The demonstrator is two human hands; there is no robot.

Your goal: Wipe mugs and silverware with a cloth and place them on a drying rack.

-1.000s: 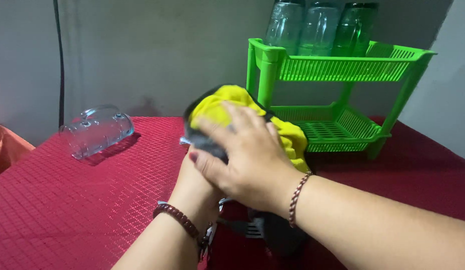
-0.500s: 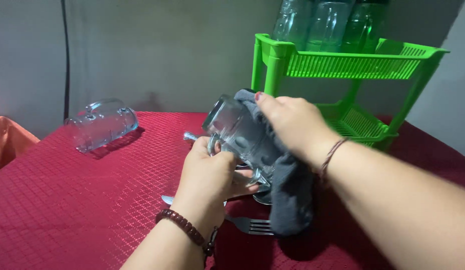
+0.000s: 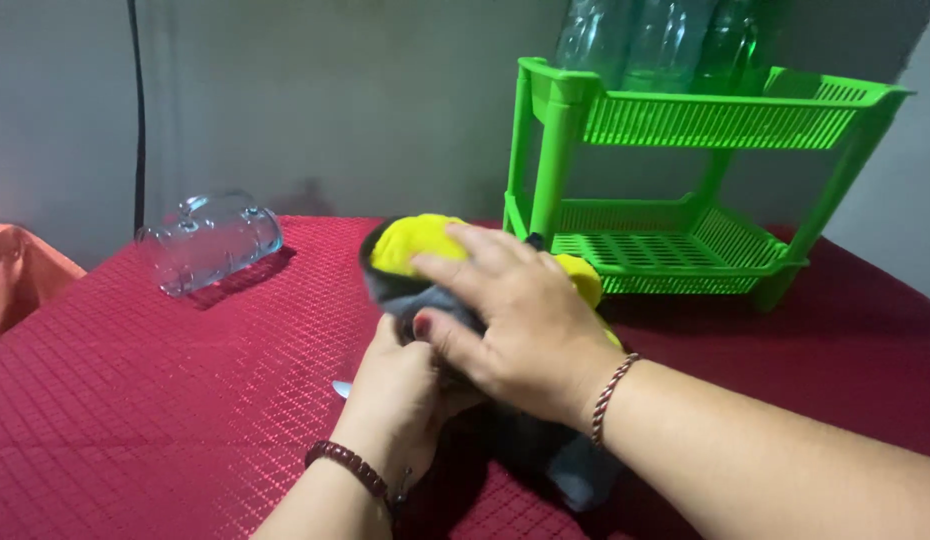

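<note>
A single head-worn camera looks down and forward, close over the red desk [image 3: 135,400], toward the green rack [image 3: 685,180] at the wall.

No packages, labels, signs or screens appear anywhere in this view.
</note>
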